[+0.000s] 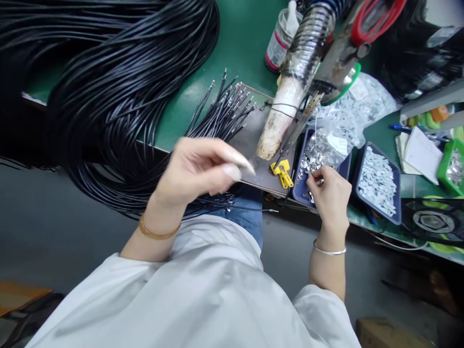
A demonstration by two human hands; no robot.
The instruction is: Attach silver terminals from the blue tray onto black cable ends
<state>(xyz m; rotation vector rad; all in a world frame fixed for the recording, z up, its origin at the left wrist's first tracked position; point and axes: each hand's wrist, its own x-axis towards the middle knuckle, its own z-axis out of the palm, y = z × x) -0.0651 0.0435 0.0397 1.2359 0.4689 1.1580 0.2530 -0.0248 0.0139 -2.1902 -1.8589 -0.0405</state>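
Note:
My left hand (203, 171) is raised in front of the bench edge, its thumb and fingers drawn together and slightly blurred; what they hold, if anything, I cannot make out. Behind it lies a bundle of black cables (221, 113) with stripped, tipped ends. My right hand (330, 191) dips into a dark blue tray (302, 197) of small shiny metal pieces (308, 163). Its thumb and fingers pinch at one of these pieces. A plastic bag (331, 140) also lies in that tray.
Long black cable coils (119, 72) fill the left. A dirty white-ended hose (281, 113) hangs over a metal plate (259, 176) near a yellow clip (282, 173). Right are a tray of pale pieces (377, 181), a bag (373, 99), red-handled scissors (377, 21) and a jar (277, 46).

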